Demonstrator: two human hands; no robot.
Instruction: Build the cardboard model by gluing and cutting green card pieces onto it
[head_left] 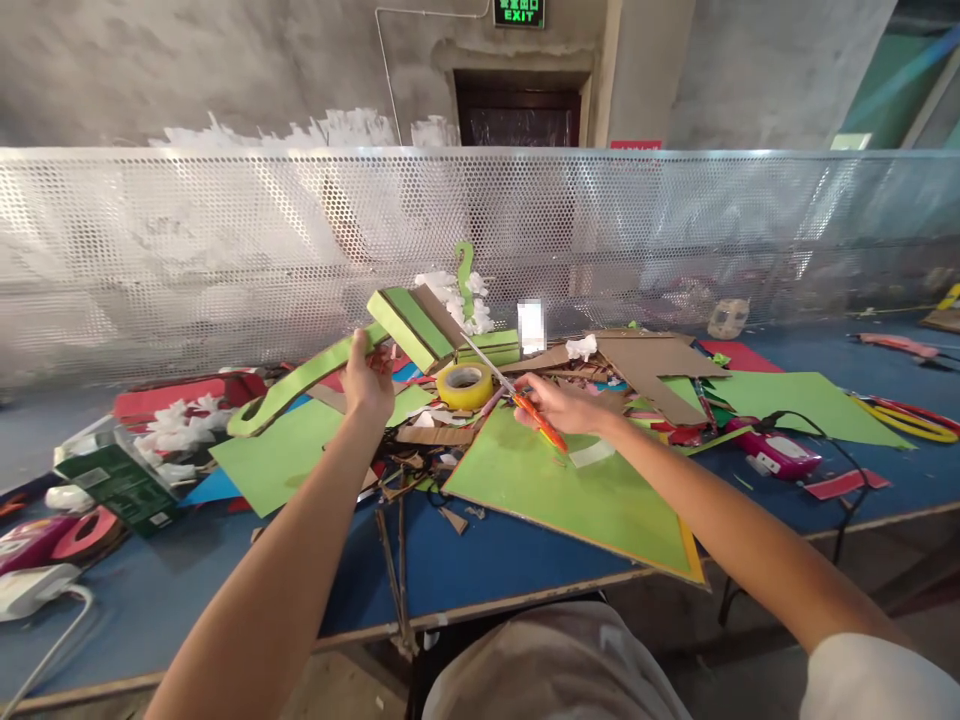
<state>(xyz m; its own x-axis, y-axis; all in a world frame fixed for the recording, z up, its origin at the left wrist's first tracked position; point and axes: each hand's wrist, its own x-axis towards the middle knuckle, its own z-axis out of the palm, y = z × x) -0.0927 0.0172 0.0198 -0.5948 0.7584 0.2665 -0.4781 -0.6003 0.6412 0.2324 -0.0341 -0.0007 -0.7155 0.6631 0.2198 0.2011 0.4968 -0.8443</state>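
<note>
My left hand is closed around a curved, hook-ended strip of a green cardboard construction, held above the table. Its boxy head has dark stripes and brown cardboard showing on one side. In my right hand is an orange-handled tool with a long, thin, metallic blade; whether it is a knife or scissors, I cannot tell. The blade reaches up and left to the cardboard head's edge. A yellow tape roll lies below the head, between my hands. Under my right hand spreads a green sheet.
Cardboard scraps and paper clutter the table's middle. Another green hooked piece stands among white crumpled bits. A magenta glue gun with a black cord lies right, a green box left. A perforated metal screen runs behind.
</note>
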